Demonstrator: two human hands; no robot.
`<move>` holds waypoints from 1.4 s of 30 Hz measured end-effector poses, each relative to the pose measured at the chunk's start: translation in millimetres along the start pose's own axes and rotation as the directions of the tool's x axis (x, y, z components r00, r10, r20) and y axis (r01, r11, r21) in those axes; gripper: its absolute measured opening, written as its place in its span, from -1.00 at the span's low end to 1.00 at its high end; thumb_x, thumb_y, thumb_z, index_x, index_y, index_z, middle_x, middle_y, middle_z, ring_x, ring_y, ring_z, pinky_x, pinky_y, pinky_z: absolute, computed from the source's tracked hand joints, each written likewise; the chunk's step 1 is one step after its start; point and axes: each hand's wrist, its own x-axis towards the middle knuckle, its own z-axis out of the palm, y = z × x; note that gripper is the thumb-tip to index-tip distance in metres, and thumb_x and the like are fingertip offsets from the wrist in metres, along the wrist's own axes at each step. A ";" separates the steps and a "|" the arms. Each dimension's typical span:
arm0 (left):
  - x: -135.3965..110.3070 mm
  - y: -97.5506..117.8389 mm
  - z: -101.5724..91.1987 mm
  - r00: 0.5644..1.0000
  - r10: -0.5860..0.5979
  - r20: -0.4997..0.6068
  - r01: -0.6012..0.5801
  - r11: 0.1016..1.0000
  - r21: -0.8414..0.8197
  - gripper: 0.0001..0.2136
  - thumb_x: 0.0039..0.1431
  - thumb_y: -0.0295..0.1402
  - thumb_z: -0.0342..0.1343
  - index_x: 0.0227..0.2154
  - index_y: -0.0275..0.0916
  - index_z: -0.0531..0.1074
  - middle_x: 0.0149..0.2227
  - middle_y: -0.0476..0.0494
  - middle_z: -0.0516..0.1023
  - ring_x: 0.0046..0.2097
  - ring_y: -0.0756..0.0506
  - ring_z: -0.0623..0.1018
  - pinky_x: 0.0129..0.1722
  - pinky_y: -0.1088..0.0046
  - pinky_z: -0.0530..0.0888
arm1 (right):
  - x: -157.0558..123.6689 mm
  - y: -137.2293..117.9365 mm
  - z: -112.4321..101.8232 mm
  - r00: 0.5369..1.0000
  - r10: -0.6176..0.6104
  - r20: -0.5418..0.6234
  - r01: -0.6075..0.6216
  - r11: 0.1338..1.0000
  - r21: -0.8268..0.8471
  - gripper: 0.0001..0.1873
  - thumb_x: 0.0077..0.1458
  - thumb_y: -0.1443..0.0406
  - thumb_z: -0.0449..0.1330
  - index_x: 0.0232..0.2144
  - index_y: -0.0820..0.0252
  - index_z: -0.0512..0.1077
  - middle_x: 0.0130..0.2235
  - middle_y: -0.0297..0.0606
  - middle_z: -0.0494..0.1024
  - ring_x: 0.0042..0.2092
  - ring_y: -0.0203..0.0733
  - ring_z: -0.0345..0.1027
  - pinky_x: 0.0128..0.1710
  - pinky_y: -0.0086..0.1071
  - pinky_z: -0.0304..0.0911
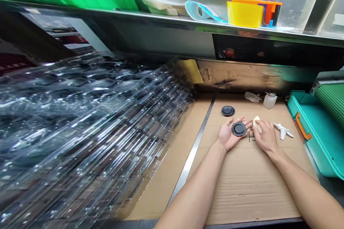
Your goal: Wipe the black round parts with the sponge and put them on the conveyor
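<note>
1. One teal bin (pixel 319 150) stands at the right edge of the cardboard (pixel 242 186); I cannot tell what is in it
2. On the shelf (pixel 161 19) a yellow tub (pixel 244 14) and an orange box (pixel 270 9) sit touching, their contents hidden
3. One white bottle (pixel 269 101) stands at the back of the cardboard, with a crumpled bag (pixel 252 96) just beside it
4. There are two black discs: the disc (pixel 239 128) lies on the left hand (pixel 228 136), palm up and fingers spread under it; the second disc (pixel 228 111) lies on the cardboard just behind
5. The right hand (pixel 266 137) pinches a pale pad (pixel 256 119) between thumb and fingers, just beside the held disc
6. One white rag (pixel 282 130) lies right of that hand, and a stack of clear trays (pixel 80 132) fills the left
</note>
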 end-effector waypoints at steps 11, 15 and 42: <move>7.8 1.4 -0.8 0.996 0.088 -0.031 -0.089 0.996 -0.024 -0.82 0.35 -0.32 0.01 -0.10 -0.29 0.36 0.13 -0.54 0.47 0.01 -0.28 0.61 -0.20 0.27 0.56 | 2.7 -8.3 -8.1 0.999 -0.030 -0.037 0.032 0.998 0.063 -0.60 0.30 0.18 0.09 0.11 0.19 0.41 0.08 0.00 0.51 0.11 0.06 0.36 0.15 0.01 0.23; 10.0 -7.4 1.1 0.986 0.164 -0.023 -0.162 0.984 0.071 -0.68 0.34 -0.12 0.10 -0.28 -0.35 0.46 -0.13 -0.39 0.61 -0.12 -0.15 0.63 -0.20 0.44 0.54 | 1.6 -32.9 -16.7 0.997 -0.060 -0.039 0.067 0.971 0.230 -0.44 0.23 0.14 0.18 0.22 0.18 0.29 0.13 0.01 0.44 0.14 0.03 0.35 0.11 -0.09 0.33; 30.0 -47.7 -2.8 0.972 0.234 0.026 -0.235 0.968 0.083 -0.66 0.39 -0.17 -0.01 -0.16 -0.33 0.55 -0.11 -0.34 0.63 0.04 -0.22 0.59 0.17 0.17 0.43 | 2.3 -49.1 -1.1 0.966 0.224 0.130 -0.204 0.967 -0.150 -0.49 0.34 0.06 -0.02 0.21 0.19 0.25 -0.01 0.02 0.60 -0.16 0.09 0.56 -0.29 -0.24 0.33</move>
